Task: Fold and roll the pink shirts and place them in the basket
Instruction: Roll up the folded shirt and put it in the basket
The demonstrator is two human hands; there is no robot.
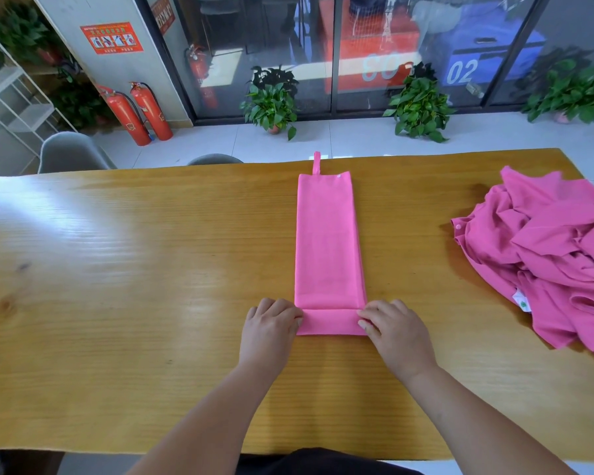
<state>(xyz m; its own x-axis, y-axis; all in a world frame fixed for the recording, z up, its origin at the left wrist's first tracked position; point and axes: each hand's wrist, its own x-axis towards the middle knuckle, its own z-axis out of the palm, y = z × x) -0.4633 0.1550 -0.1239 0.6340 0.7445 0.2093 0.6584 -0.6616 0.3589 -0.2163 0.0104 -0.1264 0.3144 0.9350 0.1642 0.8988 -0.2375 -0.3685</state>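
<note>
Lying flat mid-table (117, 269) (glossy wood): folded shirt (328, 241), pink, smooth fabric, long narrow strip; loop + white button at far end, near end turned up in one short roll. L hand (271, 323) & R hand (396, 329), fingers curled, pinch that roll's two ends. R of folded shirt: pile of pink shirts (546, 262), crumpled, white tag, print unreadable. Beyond folded shirt: potted plants (271, 104); 2 red fire extinguishers (141, 113) far L; blue crate (487, 63) marked "02".
</note>
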